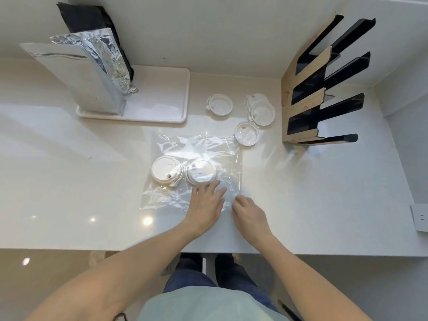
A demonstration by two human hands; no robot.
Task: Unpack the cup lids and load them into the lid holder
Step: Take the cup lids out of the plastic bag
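Note:
A clear plastic bag (pixel 203 147) lies flat on the white counter, with two white cup lids (pixel 201 173) side by side inside it at its left. My left hand (pixel 206 203) presses flat on the bag's near edge, fingers straight, just below the right-hand lid. My right hand (pixel 249 213) pinches the bag's near right corner with curled fingers. Several loose white lids (pixel 261 112) lie beyond the bag, one of them (pixel 219 104) upside down. The black and cardboard lid holder (pixel 308 89) stands at the right, its slots showing nothing inside.
A white tray (pixel 162 98) at the back left carries a silver foil pouch (pixel 92 72) and a black pouch (pixel 92 26). A wall socket (pixel 420 217) sits on the right wall. The counter's front edge runs just below my wrists.

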